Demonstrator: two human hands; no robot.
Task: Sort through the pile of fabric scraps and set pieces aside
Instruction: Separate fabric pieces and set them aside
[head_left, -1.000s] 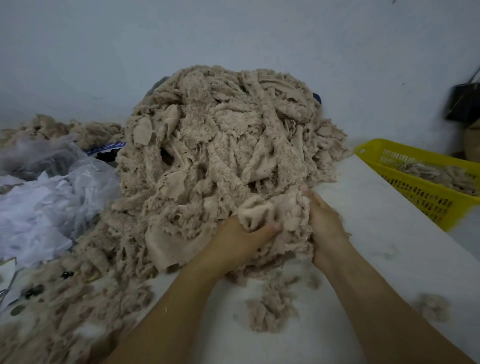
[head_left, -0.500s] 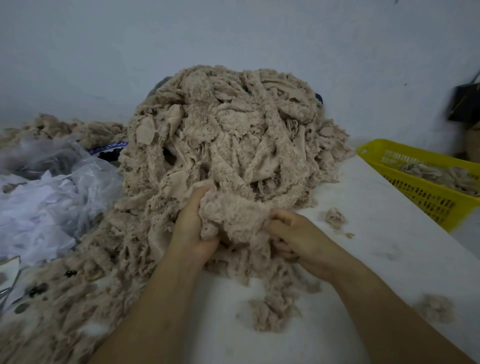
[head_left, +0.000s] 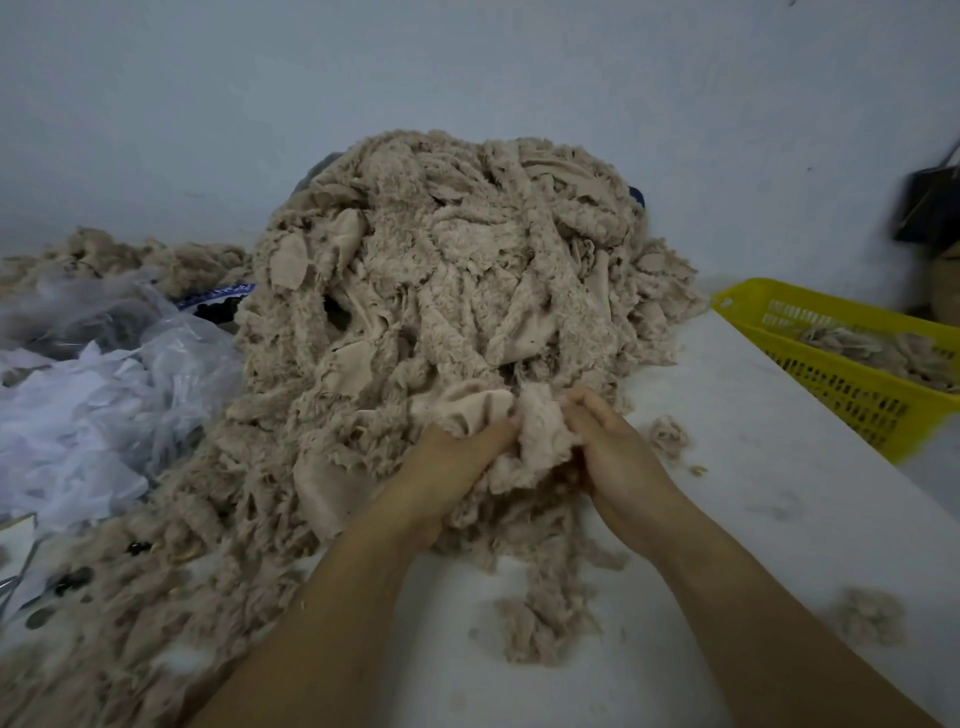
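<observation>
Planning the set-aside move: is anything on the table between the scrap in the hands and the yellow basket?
Only one small loose tuft lies on the white table between the scrap gripped by the left hand and right hand and the yellow basket. The rest of that stretch looks bare.

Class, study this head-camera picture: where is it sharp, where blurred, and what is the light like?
Head view, centre: dim, even light, no glare; the scrap pile is fairly sharp. Head view, right edge: the yellow basket and the dark object behind it are smeared. Head view, left: the plastic bags look soft.
</observation>
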